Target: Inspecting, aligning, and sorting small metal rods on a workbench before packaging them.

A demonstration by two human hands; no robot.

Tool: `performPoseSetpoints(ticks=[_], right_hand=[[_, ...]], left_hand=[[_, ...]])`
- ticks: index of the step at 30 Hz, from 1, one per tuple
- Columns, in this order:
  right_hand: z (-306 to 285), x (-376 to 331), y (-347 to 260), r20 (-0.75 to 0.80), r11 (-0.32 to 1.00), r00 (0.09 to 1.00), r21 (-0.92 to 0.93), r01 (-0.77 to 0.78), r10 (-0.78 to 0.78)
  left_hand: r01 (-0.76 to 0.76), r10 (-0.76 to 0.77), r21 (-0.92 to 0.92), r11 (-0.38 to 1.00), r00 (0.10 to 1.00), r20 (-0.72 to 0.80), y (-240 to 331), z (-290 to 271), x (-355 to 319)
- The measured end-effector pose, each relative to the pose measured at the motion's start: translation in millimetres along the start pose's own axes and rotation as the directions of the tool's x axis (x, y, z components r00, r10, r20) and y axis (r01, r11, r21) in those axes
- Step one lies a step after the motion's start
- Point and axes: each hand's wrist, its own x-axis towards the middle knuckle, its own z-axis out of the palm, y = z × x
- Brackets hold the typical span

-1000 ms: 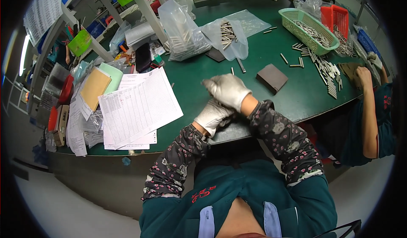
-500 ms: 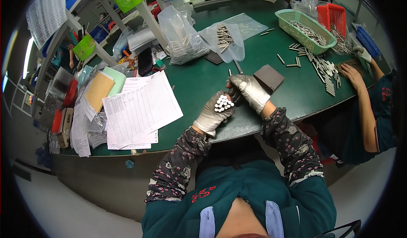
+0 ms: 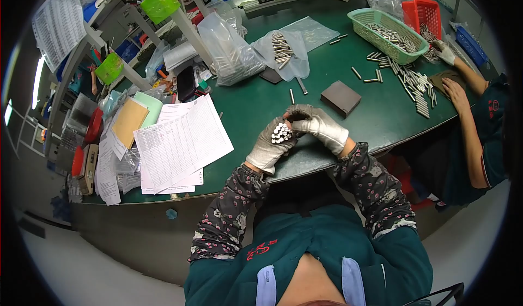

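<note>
My left hand [image 3: 267, 147], in a whitish work glove, is closed round a bundle of metal pins [image 3: 281, 133]. Their round, bright ends face up. Gloved as well, my right hand [image 3: 321, 126] is bent in against the bundle, its dark fingertips at the upper right side of it. What those fingertips pinch, if anything, is hidden. Just beyond my hands a single metal pin [image 3: 292, 96] lies on the green table [image 3: 245, 123]. To the right of it is a dark brown rectangular block [image 3: 340, 98].
Printed sheets [image 3: 185, 142] cover the left side. Plastic bags of pins [image 3: 282, 50] lie at the back. A green basket [image 3: 387, 36], a red basket [image 3: 422, 14] and loose pins [image 3: 417, 91] are on the right, beside a co-worker's bare hand [image 3: 453, 91] and gloved hand [image 3: 445, 53].
My right hand has come down and closer against the bundle, leaving the single pin beyond it in fuller view. The co-worker's gloved hand has moved toward the red basket.
</note>
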Motion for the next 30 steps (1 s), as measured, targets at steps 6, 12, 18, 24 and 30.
performPoseSetpoints(ticks=[6,12,18,24,30], right_hand=[[4,-2,-5,0.026,0.998,1.0,-0.065,0.008,-0.006],[4,-4,-6,0.014,0.997,0.999,-0.069,-0.028,0.029],[3,-1,-4,0.032,0.996,0.999,-0.085,0.01,-0.008],[3,1,-2,0.029,0.984,0.999,-0.172,0.036,-0.031],[3,0,1,0.004,0.951,0.996,-0.299,0.083,-0.086]], left_hand=[[-0.24,0.237,0.146,0.96,0.971,0.039,-18,-4,4],[-0.231,0.224,0.108,0.967,0.972,0.069,-20,-5,5],[-0.263,0.256,0.087,0.961,0.963,0.081,-24,-7,6],[-0.28,0.271,0.123,0.952,0.959,0.086,-24,-7,7],[-0.275,0.268,0.11,0.955,0.961,0.07,-21,-2,8]])
